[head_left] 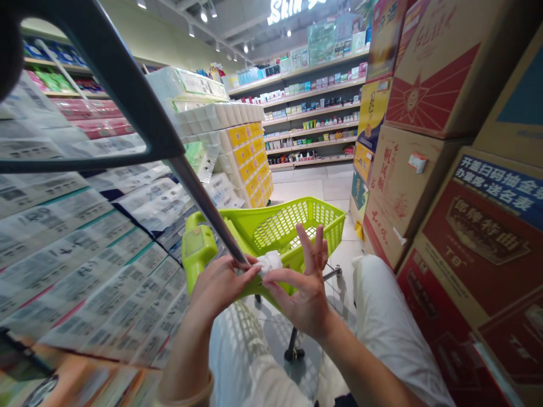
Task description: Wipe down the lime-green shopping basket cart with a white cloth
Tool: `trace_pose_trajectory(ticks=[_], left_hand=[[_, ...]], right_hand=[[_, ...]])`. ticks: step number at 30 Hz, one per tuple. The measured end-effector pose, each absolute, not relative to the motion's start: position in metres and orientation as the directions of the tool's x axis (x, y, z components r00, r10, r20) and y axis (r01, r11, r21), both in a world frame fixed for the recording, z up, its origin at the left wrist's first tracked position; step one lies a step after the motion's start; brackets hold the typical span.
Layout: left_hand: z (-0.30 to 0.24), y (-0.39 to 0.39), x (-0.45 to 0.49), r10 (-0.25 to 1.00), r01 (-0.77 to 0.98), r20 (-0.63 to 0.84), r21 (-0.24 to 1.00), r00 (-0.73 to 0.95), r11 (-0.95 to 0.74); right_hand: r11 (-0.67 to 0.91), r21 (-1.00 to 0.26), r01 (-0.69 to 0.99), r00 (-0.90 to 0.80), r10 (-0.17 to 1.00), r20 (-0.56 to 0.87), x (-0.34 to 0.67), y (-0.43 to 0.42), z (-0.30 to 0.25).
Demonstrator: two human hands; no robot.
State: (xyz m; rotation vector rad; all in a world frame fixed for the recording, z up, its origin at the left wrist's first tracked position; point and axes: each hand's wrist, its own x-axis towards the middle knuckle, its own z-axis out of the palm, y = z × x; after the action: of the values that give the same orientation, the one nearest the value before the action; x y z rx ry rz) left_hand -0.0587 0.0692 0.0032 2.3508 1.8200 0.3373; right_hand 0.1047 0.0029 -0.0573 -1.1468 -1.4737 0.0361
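My left hand [220,285] is closed around the lower part of a slanting metal pole [207,209], beside a crumpled white tissue [270,262]. My right hand [303,282] pinches the tissue between thumb and index finger, its other fingers raised and spread. The tissue touches the pole near my left fingertips. From the pole's top a dark grey loop handle [123,85] fills the upper left of the view. Just beyond both hands stands a lime-green shopping cart [335,220] with a lattice basket. My left fingers are partly hidden behind the pole.
Stacked cartons [418,186] rise close on the right. Packaged paper goods [85,254] are piled along the left, with a yellow-fronted stack [250,158] farther ahead. Shelves of small products [314,107] line the back. My white-trousered knees flank the cart's wheels [294,355] on the tiled floor.
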Motion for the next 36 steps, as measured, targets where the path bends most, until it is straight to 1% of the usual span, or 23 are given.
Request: trace_pose_trajectory(ticks=[4,7,9,11,14,17,20,23,26,28,29,33,36], left_hand=[[0.005,0.068,-0.054,0.97,0.945,0.075,0.219,0.23,-0.241],[0.005,0.069,-0.051,0.973,0.948,0.069,0.22,0.222,-0.231],[0.005,0.069,-0.05,0.974,0.948,0.067,0.221,0.218,-0.228],[0.005,0.069,-0.049,0.972,0.949,0.079,0.215,0.221,-0.233],[0.004,0.07,-0.048,0.972,0.951,0.084,0.203,0.22,-0.233],[0.002,0.071,-0.048,0.972,0.952,0.066,0.196,0.224,-0.233],[0.0,0.069,-0.05,0.967,0.953,0.09,0.173,0.238,-0.25],[-0.001,0.066,-0.051,0.955,0.942,0.152,0.181,0.256,-0.282],[-0.001,0.064,-0.05,0.941,0.929,0.214,0.211,0.261,-0.306],[-0.001,0.064,-0.048,0.935,0.927,0.236,0.204,0.264,-0.313],[0.0,0.064,-0.047,0.932,0.927,0.241,0.195,0.271,-0.32],[0.001,0.064,-0.044,0.91,0.921,0.262,0.141,0.32,-0.364],[0.003,0.063,-0.044,0.913,0.927,0.255,0.115,0.32,-0.357]], right_hand=[[0.526,-0.606,0.597,0.171,0.654,0.737,0.102,0.002,-0.058],[0.577,-0.577,0.578,0.15,0.62,0.77,0.104,0.004,-0.059],[0.63,-0.567,0.531,0.119,0.607,0.786,0.106,0.007,-0.062],[0.666,-0.581,0.468,0.091,0.617,0.781,0.107,0.013,-0.067],[0.676,-0.602,0.426,0.052,0.645,0.762,0.104,0.025,-0.078],[0.663,-0.591,0.46,-0.048,0.683,0.729,0.095,0.037,-0.088],[0.623,-0.58,0.524,-0.113,0.727,0.678,0.09,0.047,-0.095],[0.59,-0.602,0.538,-0.096,0.752,0.652,0.098,0.056,-0.102],[0.51,-0.651,0.562,0.027,0.776,0.63,0.111,0.064,-0.112],[0.456,-0.671,0.585,0.106,0.777,0.621,0.114,0.065,-0.115],[0.458,-0.667,0.588,0.114,0.769,0.629,0.113,0.063,-0.115],[0.609,-0.59,0.531,-0.012,0.701,0.713,0.097,0.049,-0.105],[0.636,-0.574,0.516,-0.046,0.69,0.723,0.095,0.048,-0.103]])
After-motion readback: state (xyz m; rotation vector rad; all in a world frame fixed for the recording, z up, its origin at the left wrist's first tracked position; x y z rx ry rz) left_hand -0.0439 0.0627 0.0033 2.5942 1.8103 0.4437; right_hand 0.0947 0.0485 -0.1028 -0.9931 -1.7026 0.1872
